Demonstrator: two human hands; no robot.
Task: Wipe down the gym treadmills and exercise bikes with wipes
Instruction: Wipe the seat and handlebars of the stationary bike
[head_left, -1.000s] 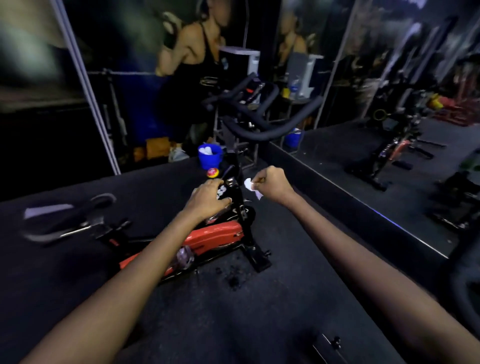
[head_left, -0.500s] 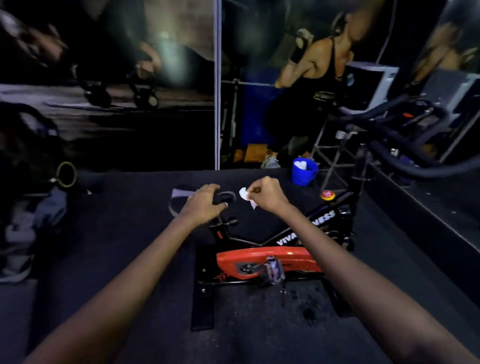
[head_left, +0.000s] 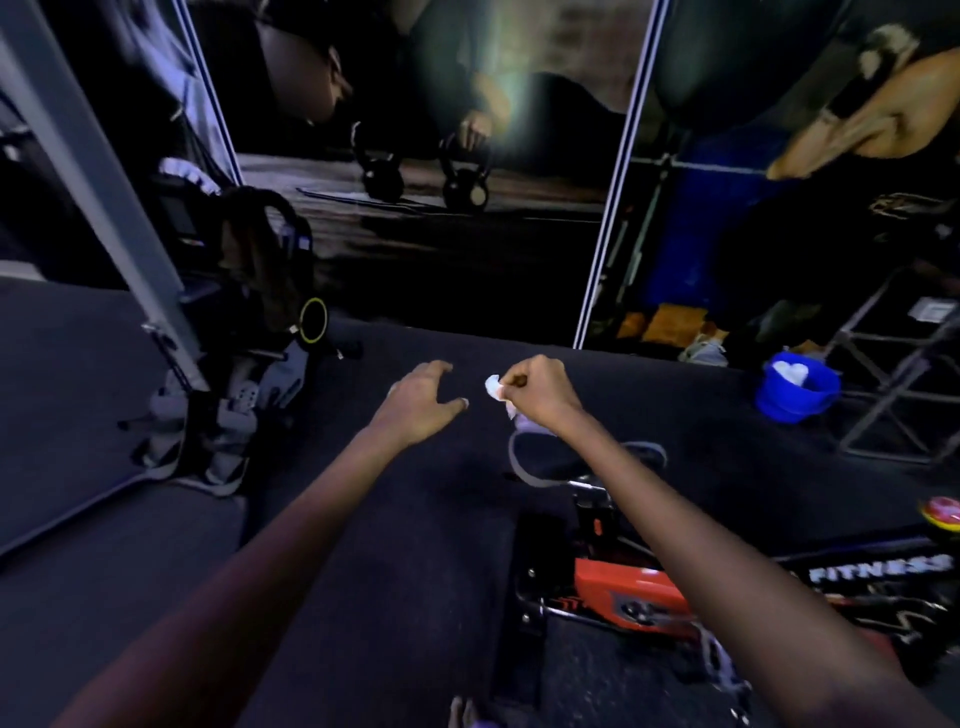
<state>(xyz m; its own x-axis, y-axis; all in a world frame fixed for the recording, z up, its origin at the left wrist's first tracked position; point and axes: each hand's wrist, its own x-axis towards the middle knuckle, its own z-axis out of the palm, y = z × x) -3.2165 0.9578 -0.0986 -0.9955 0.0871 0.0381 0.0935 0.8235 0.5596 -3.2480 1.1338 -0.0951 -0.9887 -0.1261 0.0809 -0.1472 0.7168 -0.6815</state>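
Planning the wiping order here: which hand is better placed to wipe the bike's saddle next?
Right, probably. The right hand already pinches the white wipe and hangs just above the saddle. The left hand holds nothing and hovers over bare floor.

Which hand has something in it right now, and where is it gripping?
The right hand pinches a small crumpled white wipe at its upper edge between thumb and fingertips. The left hand holds nothing.

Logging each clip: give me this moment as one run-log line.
right hand: pinches wipe | left hand: open, holds nothing | bike seat: below right wrist
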